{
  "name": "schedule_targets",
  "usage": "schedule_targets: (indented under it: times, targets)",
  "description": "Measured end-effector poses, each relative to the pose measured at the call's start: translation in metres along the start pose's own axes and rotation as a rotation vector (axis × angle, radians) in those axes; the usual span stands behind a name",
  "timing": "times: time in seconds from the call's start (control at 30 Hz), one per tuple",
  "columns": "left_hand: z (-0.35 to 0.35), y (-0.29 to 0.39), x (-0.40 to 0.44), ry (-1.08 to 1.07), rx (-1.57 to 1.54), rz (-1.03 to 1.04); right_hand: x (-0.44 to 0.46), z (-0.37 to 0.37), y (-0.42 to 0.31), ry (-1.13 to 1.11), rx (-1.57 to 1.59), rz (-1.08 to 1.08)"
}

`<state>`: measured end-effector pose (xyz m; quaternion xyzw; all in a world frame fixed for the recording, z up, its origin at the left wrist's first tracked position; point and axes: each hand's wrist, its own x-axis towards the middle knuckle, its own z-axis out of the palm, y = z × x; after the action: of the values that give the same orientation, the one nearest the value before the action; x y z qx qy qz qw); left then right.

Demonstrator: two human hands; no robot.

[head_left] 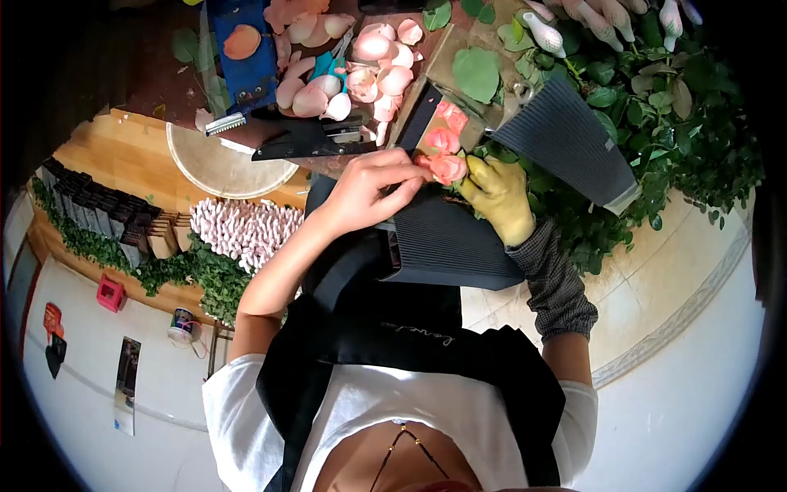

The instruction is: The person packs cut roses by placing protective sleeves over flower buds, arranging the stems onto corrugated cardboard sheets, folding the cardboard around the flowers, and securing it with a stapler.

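Beaded necklace [392, 448] foremost. Gloved right hand [502, 195] grips coral rose [448, 169], glove likely against thorns; bare left hand [373, 184] at petals [424, 161], presumably for finer feel, closure unclear.

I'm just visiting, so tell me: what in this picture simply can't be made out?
All in the head view:
- Stems of the pink roses: hidden, at least partly by the gloved right hand.
- Left hand: some curled fingertips are hidden behind the hand itself.
- Teal object: partly covered by loose petals.
- Netted buds: some cut off by the top edge.
- Apron lettering: too small to read surely.
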<state>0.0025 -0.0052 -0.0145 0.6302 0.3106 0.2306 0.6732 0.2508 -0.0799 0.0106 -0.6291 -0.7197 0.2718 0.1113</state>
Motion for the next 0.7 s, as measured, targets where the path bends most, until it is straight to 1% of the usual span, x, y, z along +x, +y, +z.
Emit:
schedule_targets:
  times: [0.03, 0.1, 0.13, 0.17, 0.23, 0.3, 0.37, 0.4, 0.43, 0.5, 0.53, 0.57, 0.63, 0.7]
  targets:
    - [-0.001, 0.002, 0.001, -0.003, 0.0, -0.005, -0.003, 0.002, 0.002, -0.001, 0.004, 0.004]
    - [-0.005, 0.005, 0.009, -0.049, -0.002, 0.024, 0.003, -0.001, 0.008, 0.059, -0.117, -0.315]
    - [-0.005, 0.004, 0.01, -0.052, -0.042, 0.023, 0.005, -0.006, 0.003, 0.057, -0.067, -0.269]
    - [-0.005, 0.005, 0.012, -0.054, -0.038, 0.031, 0.005, -0.006, 0.002, 0.065, -0.072, -0.271]
    - [-0.005, 0.007, 0.014, -0.075, 0.029, 0.007, 0.002, -0.002, 0.002, 0.067, -0.038, -0.153]
    - [-0.005, 0.008, 0.014, -0.049, 0.092, -0.006, -0.011, 0.013, 0.015, 0.09, -0.052, -0.13]
    - [-0.006, 0.007, 0.018, -0.045, 0.126, -0.022, -0.014, 0.016, 0.021, 0.092, -0.135, -0.245]
    - [-0.005, 0.006, 0.02, -0.039, 0.104, 0.033, -0.011, 0.01, 0.016, 0.112, -0.095, -0.254]
    - [-0.005, 0.006, 0.021, -0.042, 0.106, 0.038, -0.007, 0.004, 0.012, 0.132, -0.056, -0.264]
    - [-0.006, 0.009, 0.026, -0.039, 0.16, 0.12, -0.01, 0.008, 0.017, 0.089, -0.129, -0.299]
    - [-0.006, 0.01, 0.028, -0.004, 0.257, 0.178, -0.009, 0.007, 0.017, 0.097, -0.135, -0.297]
    - [-0.006, 0.011, 0.027, -0.008, 0.259, 0.185, -0.008, 0.005, 0.016, 0.093, -0.155, -0.316]
    - [-0.006, 0.013, 0.026, 0.044, 0.396, 0.217, -0.007, 0.003, 0.015, 0.094, -0.183, -0.335]
    - [-0.005, 0.014, 0.026, 0.034, 0.417, 0.224, -0.007, 0.003, 0.014, 0.069, -0.195, -0.338]
